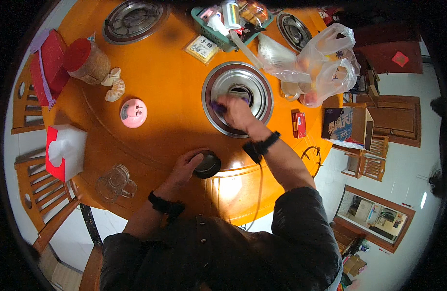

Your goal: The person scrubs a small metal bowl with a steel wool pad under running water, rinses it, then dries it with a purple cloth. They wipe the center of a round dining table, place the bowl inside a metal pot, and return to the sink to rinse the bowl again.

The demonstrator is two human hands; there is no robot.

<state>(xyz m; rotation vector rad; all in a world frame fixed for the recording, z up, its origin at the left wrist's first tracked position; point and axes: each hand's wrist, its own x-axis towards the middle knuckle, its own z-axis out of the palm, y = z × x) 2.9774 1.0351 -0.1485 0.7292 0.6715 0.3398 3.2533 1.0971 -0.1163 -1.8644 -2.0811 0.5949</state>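
My left hand point(189, 165) grips a round dark container point(208, 164) near the front edge of the wooden table point(165, 120). Over the round metal stove fitting point(260, 116) set in the tabletop is my right hand point(234, 111), its fingers curled around a small purple object point(219, 107) that is blurred and partly covered. What the purple thing is, I cannot tell. A pink round object with a face design point(134, 113) lies on the table to the left of the fitting.
At left stand a tissue box point(72, 152), glass mugs point(114, 183) and a red-lidded jar point(96, 62). Toward the back are a green basket point(223, 43) and a second metal fitting point(136, 22). On the right lie plastic bags point(318, 69) and a small red box point(300, 124).
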